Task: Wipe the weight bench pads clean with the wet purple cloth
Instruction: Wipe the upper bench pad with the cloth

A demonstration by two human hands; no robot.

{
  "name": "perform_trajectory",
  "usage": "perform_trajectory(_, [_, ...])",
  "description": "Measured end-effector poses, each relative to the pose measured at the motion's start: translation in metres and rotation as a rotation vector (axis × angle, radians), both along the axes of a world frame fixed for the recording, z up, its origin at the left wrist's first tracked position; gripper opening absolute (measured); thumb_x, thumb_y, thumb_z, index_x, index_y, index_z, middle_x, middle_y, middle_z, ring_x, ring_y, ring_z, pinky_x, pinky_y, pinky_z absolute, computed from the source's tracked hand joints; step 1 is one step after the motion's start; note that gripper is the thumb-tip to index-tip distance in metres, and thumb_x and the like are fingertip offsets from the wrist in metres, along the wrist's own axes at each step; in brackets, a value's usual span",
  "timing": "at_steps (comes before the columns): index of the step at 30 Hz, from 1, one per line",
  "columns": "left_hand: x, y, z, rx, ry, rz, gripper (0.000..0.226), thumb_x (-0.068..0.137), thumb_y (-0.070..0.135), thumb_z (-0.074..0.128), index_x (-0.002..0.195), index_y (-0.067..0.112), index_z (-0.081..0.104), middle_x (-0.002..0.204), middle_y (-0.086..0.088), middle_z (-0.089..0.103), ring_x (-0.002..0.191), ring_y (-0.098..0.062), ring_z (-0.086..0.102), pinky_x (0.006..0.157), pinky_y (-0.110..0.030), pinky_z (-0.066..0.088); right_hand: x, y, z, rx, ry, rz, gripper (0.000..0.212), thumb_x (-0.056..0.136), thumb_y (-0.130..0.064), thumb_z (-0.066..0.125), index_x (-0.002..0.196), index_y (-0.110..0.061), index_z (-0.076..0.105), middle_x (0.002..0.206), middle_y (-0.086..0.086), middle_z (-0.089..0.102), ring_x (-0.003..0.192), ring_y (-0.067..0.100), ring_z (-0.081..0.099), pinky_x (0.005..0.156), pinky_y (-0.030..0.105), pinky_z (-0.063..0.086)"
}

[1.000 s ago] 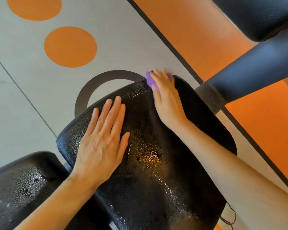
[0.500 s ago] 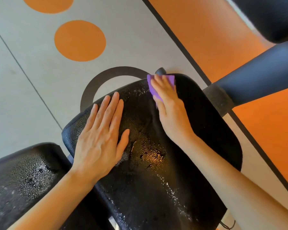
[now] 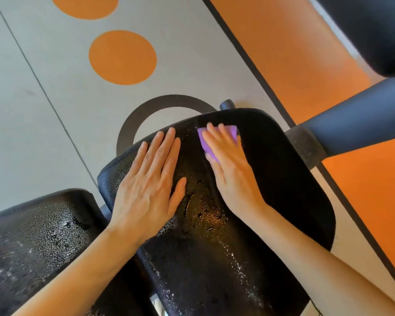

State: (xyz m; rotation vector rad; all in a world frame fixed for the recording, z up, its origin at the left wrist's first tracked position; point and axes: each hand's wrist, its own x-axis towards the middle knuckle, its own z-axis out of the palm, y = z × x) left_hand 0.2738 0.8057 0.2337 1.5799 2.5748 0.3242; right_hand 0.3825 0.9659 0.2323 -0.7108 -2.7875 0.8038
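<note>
Nearest me, at about seven o'clock, the second pad [image 3: 39,242] lay beaded with water, not yet wiped as far as I could judge. Just beyond it, in the middle of my view, the seat pad [image 3: 290,201] carried both my hands. My left hand [image 3: 149,181] rested flat on its wet left half, fingers straight and close together with the thumb out to the side, holding nothing and only steadying the pad. My right hand [image 3: 228,165] lay flat as well, fingers straight, pressing the purple cloth [image 3: 205,144] against the pad near its far edge, around twelve o'clock; only the cloth's left side and top corner showed past my fingers. A second before, the cloth had sat right at the far rim; it had since come a little toward me, so I took this as the start of a pull stroke back over the droplets. The strip to the right of my hand looked dark and smooth, which I read as already wiped, while the middle and left were beaded. Farther out, the grey floor [image 3: 43,124] showed an orange circle [image 3: 122,57] at eleven o'clock, and a dark padded arm [image 3: 360,119] crossed at two o'clock.
</note>
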Motion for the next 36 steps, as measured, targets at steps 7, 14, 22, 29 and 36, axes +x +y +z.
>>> perform_trajectory(7, [0.001,-0.009,0.009,0.037,-0.062,0.054,0.067,0.103,0.044,0.033,0.156,0.008,0.018,0.165,-0.009,0.013,0.154,-0.023,0.008,0.126,-0.040,0.006,-0.024,0.023,-0.001,0.091,0.006,-0.005,0.040,0.100,-0.023,0.049,0.140,-0.013,0.049,0.151,0.006,0.042,0.147,0.022,0.026,0.122,0.047,0.016])
perform_trajectory(14, [0.004,-0.046,0.008,-0.032,-0.051,0.196,0.070,0.102,0.044,0.030,0.157,0.006,0.008,0.166,-0.012,0.002,0.154,-0.024,0.001,0.126,-0.042,0.009,-0.063,-0.008,0.003,-0.017,0.156,-0.278,0.034,0.100,-0.018,0.049,0.131,-0.008,0.057,0.142,0.007,0.053,0.143,0.024,0.033,0.122,0.046,0.015])
perform_trajectory(22, [0.005,-0.045,0.000,0.008,-0.027,0.200,0.069,0.102,0.040,0.033,0.156,0.002,0.012,0.165,-0.015,0.004,0.154,-0.027,0.004,0.126,-0.044,0.010,-0.076,0.017,0.004,0.115,0.175,-0.303,0.019,0.097,-0.014,0.051,0.091,-0.009,0.068,0.093,0.007,0.068,0.105,0.026,0.057,0.101,0.039,0.041])
perform_trajectory(29, [0.002,-0.046,-0.001,0.035,-0.027,0.194,0.069,0.102,0.040,0.035,0.155,0.001,0.015,0.165,-0.016,0.008,0.154,-0.029,0.007,0.124,-0.047,0.017,-0.088,0.037,0.011,0.074,0.005,0.032,0.030,0.098,-0.026,0.047,0.090,-0.008,0.070,0.087,0.006,0.069,0.090,0.024,0.060,0.080,0.033,0.043])
perform_trajectory(36, [0.002,-0.045,-0.004,0.025,-0.014,0.200,0.069,0.102,0.040,0.033,0.155,0.000,0.016,0.165,-0.017,0.009,0.154,-0.028,0.007,0.125,-0.044,0.014,-0.097,-0.030,0.014,0.022,0.089,0.273,0.028,0.099,-0.024,0.045,0.096,-0.010,0.070,0.094,0.003,0.070,0.093,0.017,0.059,0.093,0.031,0.042])
